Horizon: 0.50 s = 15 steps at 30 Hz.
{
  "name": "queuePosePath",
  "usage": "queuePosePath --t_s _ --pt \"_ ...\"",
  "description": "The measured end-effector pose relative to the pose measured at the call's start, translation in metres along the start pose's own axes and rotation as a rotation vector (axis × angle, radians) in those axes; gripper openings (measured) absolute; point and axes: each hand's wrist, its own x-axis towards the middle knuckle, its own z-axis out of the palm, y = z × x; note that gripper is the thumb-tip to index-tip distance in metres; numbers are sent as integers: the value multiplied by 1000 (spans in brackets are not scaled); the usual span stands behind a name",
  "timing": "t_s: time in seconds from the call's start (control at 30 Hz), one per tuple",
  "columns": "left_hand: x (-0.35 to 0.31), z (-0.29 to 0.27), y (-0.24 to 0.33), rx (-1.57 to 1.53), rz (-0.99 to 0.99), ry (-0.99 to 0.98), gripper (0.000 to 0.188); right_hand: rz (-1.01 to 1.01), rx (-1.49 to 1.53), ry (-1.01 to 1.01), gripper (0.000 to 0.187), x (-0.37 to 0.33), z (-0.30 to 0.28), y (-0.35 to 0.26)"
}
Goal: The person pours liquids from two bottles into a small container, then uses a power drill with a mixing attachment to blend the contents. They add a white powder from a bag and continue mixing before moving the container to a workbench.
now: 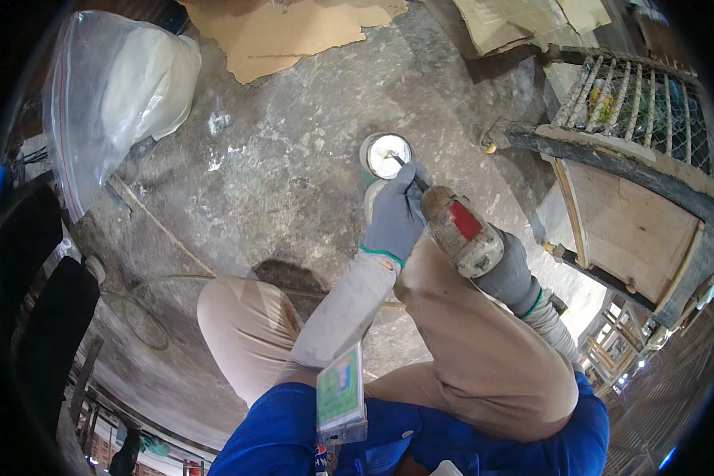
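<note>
My right hand, in a dark grey glove, is closed round the back end of a worn, dusty power drill with a red patch on its side. My left hand, in a grey glove with a green cuff edge, is at the drill's front end. Its fingers are bent together, and what they grip is hidden. Just beyond the fingertips a round, open can stands on the floor. White material shows inside, and a thin dark rod reaches into it from beside my left hand.
A clear plastic bag with white contents lies at the far left. Torn cardboard lies at the back. On the right stands a wooden frame with a barred rack. A thin hose runs across the concrete floor.
</note>
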Motion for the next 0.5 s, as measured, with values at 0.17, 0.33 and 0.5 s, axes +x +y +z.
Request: queuePosePath --t_s 0.17,0.33,0.5 --pt "-24 9 12 749 408 -59 22 172 192 -45 37 -13 -9 -14" --pt "-10 -4 0 -412 -156 59 20 245 305 -70 40 -9 0 -7" --pt "0 -13 -26 -77 17 19 20 151 60 -114 30 -8 2 9"
